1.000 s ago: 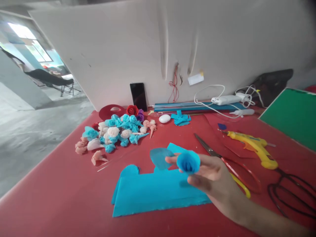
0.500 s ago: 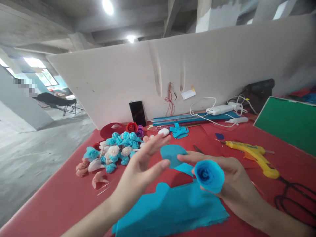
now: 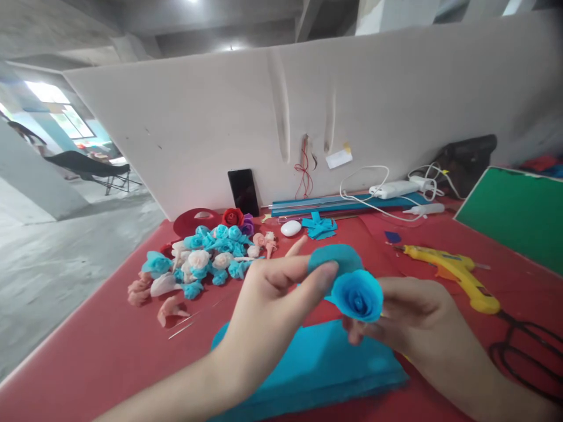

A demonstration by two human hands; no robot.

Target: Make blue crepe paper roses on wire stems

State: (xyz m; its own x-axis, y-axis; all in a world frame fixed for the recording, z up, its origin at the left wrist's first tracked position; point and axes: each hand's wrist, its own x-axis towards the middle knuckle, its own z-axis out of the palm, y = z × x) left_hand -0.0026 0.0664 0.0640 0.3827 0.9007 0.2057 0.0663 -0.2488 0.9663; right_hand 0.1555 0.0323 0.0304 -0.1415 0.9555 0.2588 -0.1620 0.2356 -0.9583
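Note:
Between my hands is a blue paper rose [image 3: 358,298], its spiral of petals facing me. My right hand [image 3: 409,316] is closed round its underside from the right; the fingertips below the flower are partly hidden. My left hand [image 3: 281,299] pinches a loose rounded blue paper petal [image 3: 336,257] between thumb and forefinger, just behind and above the rose. Whether petal and rose touch, I cannot tell. Under both hands lies a stack of blue crepe paper sheets [image 3: 325,363] on the red-covered table [image 3: 132,340].
Several blue, white and pink paper flowers [image 3: 206,252] are heaped at left. A phone [image 3: 243,192] leans on the white partition [image 3: 197,129]. At right lies a yellow glue gun [image 3: 453,272] with a black cord, near a green board [image 3: 514,217]. Cut blue strips [image 3: 319,226] lie behind my hands.
My left hand has moved right and closed on the loose petal, which my right fingers held before. The rose has turned and shifted slightly left and up.

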